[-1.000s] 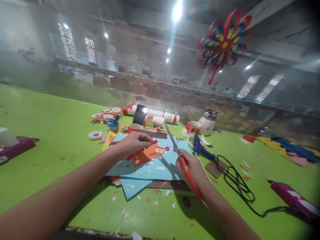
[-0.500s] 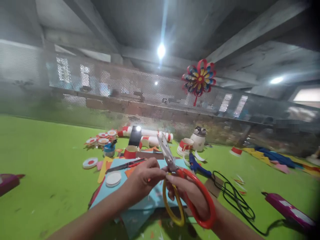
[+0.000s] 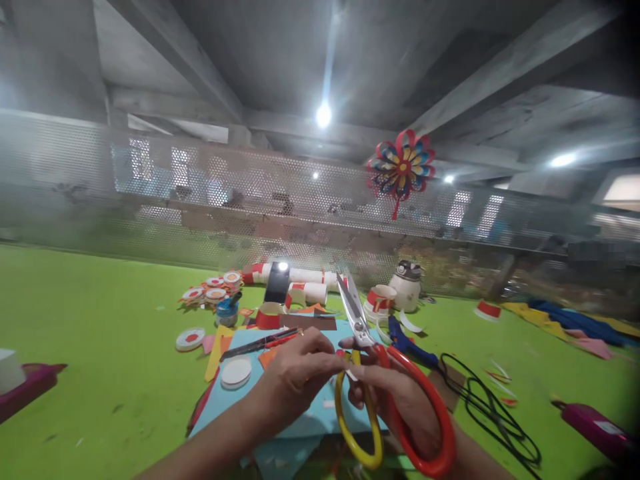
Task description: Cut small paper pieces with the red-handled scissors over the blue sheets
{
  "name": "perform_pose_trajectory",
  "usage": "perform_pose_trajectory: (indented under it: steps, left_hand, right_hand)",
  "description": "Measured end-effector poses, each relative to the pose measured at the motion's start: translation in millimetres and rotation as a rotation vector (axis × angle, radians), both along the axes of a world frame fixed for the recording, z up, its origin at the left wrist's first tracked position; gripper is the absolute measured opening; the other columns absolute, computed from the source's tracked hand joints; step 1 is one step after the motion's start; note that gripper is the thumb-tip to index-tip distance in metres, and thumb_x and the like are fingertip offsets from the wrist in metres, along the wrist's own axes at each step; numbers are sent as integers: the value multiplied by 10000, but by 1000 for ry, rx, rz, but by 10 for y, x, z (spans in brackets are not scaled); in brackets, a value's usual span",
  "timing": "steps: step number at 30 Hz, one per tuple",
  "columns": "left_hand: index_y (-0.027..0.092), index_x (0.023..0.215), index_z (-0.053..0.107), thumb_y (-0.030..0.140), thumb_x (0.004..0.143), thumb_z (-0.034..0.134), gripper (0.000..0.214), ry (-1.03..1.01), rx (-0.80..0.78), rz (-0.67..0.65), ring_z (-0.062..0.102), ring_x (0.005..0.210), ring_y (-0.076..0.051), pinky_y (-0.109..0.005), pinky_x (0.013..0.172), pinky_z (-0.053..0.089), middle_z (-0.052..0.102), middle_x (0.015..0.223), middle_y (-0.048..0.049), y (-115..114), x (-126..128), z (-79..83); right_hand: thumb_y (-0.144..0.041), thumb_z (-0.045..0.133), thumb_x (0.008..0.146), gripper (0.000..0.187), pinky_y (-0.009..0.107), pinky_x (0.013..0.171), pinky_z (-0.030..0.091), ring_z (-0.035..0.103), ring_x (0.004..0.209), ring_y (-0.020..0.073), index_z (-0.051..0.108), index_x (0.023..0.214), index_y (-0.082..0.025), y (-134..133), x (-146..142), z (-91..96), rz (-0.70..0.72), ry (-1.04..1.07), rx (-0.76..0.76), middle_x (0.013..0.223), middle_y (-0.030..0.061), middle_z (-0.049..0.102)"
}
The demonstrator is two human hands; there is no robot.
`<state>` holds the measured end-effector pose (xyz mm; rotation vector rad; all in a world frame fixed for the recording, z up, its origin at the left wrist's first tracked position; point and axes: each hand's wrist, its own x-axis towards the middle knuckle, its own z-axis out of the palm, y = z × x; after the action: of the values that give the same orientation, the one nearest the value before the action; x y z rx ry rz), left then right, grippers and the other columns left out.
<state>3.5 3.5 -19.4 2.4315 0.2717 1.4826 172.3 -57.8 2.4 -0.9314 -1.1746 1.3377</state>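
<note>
Scissors (image 3: pixel 358 328) with one red and one yellow handle hang from my right hand (image 3: pixel 400 393), blades pointing up and a little apart. The right fingers are closed round the handle area, with thumb and fingertip close to my left hand. My left hand (image 3: pixel 305 367) is closed in a pinch, its fingertips meeting the right ones at a small white piece of paper (image 3: pixel 351 375), mostly hidden by the fingers. Beneath the hands lies light blue paper (image 3: pixel 320 417), carrying a white disc (image 3: pixel 236 372) and a dark pen-like tool (image 3: pixel 260 343).
A blue glue gun (image 3: pixel 407 343) and black cable (image 3: pixel 495 407) lie at the right. Behind stand paper cups (image 3: pixel 380 301), a white jar (image 3: pixel 406 290), a phone (image 3: pixel 277 283) and white tubes (image 3: pixel 313 293). Flower-like discs (image 3: pixel 215 293) sit at left; a colourful paper flower (image 3: pixel 403 167) hangs ahead.
The whole view has shifted, so things appear lower and further right. Both hands stay together with the scissors, whose blades look further apart. The white paper piece shows more plainly at the fingertips.
</note>
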Motion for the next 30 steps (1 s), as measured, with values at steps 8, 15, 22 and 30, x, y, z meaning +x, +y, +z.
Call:
perform_pose_trajectory:
  steps: [8, 15, 22, 30]
  left_hand:
    - [168, 977, 636, 266, 786, 632, 215, -162, -938, -103, 579, 744, -164, -299, 670, 459, 627, 821, -60, -128, 122, 71]
    - [105, 730, 667, 317, 753, 649, 214, -176, -1250, -233, 526, 653, -135, -255, 584, 379, 597, 685, -54, -202, 159, 78]
    - [113, 707, 660, 267, 678, 697, 161, -145, -1359, -192, 529, 608, -126, -247, 559, 353, 596, 630, -31, -199, 177, 64]
    - [127, 643, 611, 237, 640, 734, 165, -151, -1353, -190, 542, 588, -116, -237, 550, 379, 584, 606, -6, -149, 173, 47]
  right_hand:
    - [-276, 591, 871, 215, 265, 640, 432, 517, 652, 139, 610, 1058, -173, -49, 49, -35, -190, -298, 238, 719, -23, 567]
    - [-258, 540, 871, 275, 240, 645, 452, 520, 677, 143, 530, 1120, -144, -30, 9, -86, -276, -577, 438, 763, -16, 534]
    - [-231, 499, 880, 169, 222, 619, 457, 527, 658, 136, 551, 1024, -162, -81, -15, -55, -217, -653, 462, 744, -15, 558]
    - [-237, 497, 854, 167, 251, 655, 466, 539, 689, 155, 553, 981, -144, -31, -3, -63, -175, -719, 432, 772, 13, 578]
